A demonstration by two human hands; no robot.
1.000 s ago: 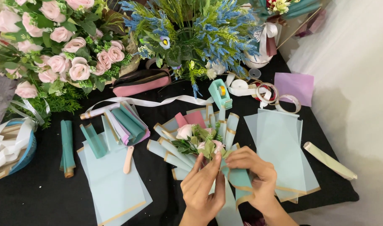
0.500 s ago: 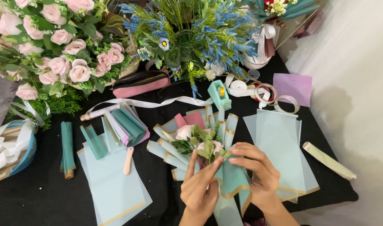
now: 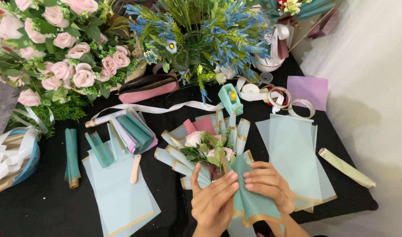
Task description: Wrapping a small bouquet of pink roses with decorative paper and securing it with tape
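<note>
Both hands work at the near edge of the black table (image 3: 43, 206): the left hand (image 3: 214, 199) and the right hand (image 3: 267, 184) each pinch a folded teal paper sheet (image 3: 249, 202) with fingers closed on it, fingertips meeting. The sheet rests against the front of a small bouquet (image 3: 207, 149) of pale roses ringed by rolled teal papers. A teal tape dispenser (image 3: 230, 98) stands behind it, and 2 stacks of flat sheets (image 3: 293, 149) lie at either side.
</note>
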